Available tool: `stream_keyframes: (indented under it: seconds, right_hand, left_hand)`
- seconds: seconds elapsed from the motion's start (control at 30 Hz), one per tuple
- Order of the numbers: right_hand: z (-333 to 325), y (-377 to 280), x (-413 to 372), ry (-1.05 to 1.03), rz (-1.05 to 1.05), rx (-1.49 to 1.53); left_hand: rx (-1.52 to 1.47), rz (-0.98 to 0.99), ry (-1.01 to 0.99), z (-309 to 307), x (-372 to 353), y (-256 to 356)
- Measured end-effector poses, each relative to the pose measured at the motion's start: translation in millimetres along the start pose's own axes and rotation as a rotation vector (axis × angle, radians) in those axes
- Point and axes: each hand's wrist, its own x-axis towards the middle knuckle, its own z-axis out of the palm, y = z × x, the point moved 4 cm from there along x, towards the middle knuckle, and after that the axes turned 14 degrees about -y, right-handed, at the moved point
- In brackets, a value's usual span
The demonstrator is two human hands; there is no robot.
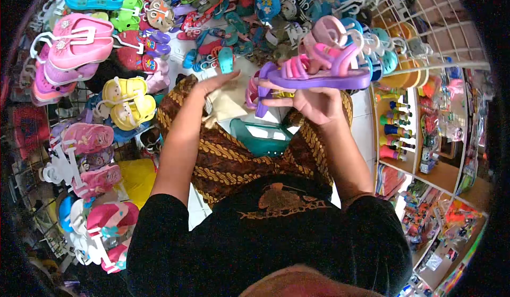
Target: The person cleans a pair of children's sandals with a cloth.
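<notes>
My right hand (319, 104) is palm up under a pair of purple sandals (324, 80) with pink straps. Its fingers reach left beneath the sole, and it supports the pair at chest height. A white plastic hanger hook (359, 41) shows at the straps. To the left, my left hand (212, 86) has a cream cloth (229, 103) hanging beneath it, apart from the sandals. Its fingertips point toward the sandals; the thumb and the grip on the cloth are partly hidden.
Between my knees stands a green plastic stool (260, 137). Children's shoes on hangers, such as pink shoes (79, 42) and yellow clogs (127, 103), hang at left. Many sandals (226, 58) lie ahead. A wire grid (435, 20) and toy shelves (419, 164) line the right.
</notes>
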Motion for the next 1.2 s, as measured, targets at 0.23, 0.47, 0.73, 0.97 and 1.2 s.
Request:
stream_keyframes:
  seconds: [0.23,0.47,0.73,0.97,1.2]
  right_hand:
    - [19.4,-18.7,-25.6,-0.023,-0.075,0.199]
    - [1.5,-8.6,-69.1,0.404,-0.166,-0.05]
    - [-33.8,-3.6,-118.4,0.434,0.329,-1.275]
    - [-6.0,6.5,-100.4,0.237,0.424,-0.816]
    - [-20.6,34.8,-99.5,0.425,0.398,-0.508]
  left_hand:
    - [-0.433,0.135,-0.595,164.2,12.2,21.6]
    - [-0.271,0.457,-0.485,210.6,-12.3,21.1]
    - [-0.211,0.145,-0.086,173.8,-25.9,-1.3]
    - [-0.269,0.339,-0.014,157.5,-19.4,-3.0]
    - [-0.311,0.48,-0.005,157.9,-16.2,-7.4]
